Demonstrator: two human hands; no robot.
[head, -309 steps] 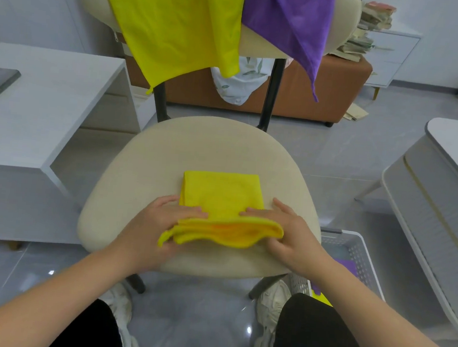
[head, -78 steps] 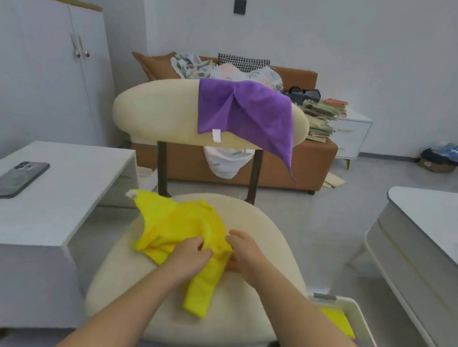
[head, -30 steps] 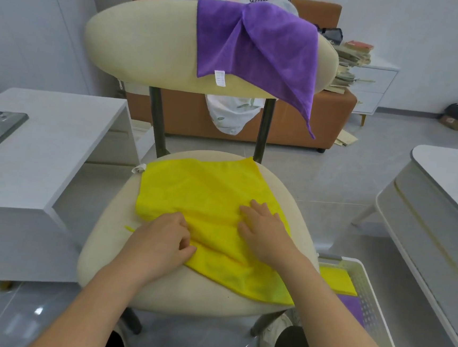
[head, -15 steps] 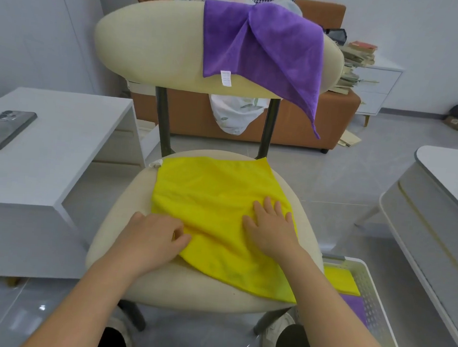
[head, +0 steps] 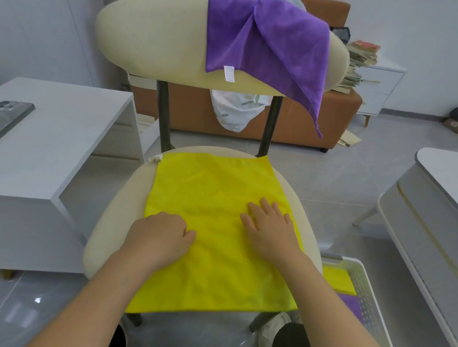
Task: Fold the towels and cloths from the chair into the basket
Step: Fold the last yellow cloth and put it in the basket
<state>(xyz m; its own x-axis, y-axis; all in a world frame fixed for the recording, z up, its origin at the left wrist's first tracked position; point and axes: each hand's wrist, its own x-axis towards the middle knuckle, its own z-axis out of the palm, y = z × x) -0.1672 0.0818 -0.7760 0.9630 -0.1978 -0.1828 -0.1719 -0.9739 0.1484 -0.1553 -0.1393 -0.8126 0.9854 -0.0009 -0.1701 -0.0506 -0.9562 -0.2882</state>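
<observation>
A yellow cloth (head: 214, 199) lies spread flat over the beige chair seat (head: 113, 218), its near edge hanging over the front. My left hand (head: 158, 239) sits at the cloth's left edge with fingers curled, gripping it there. My right hand (head: 270, 229) presses flat on the cloth's right part, fingers straight. A purple cloth (head: 267, 41) hangs over the right half of the chair back. On the floor at the lower right, the white perforated basket (head: 365, 279) holds a folded yellow cloth (head: 337, 279) and a purple one (head: 352, 306).
A white side table (head: 59, 142) with a phone (head: 1, 120) stands to the left. A grey table (head: 441, 205) is close on the right. Behind the chair is a brown sofa (head: 194, 109) with laundry, and a white drawer unit (head: 376, 86) with books.
The crumpled yellow cloth has been spread flat on the seat. In the last half second my left hand slid right onto its left edge; my right hand stayed pressing.
</observation>
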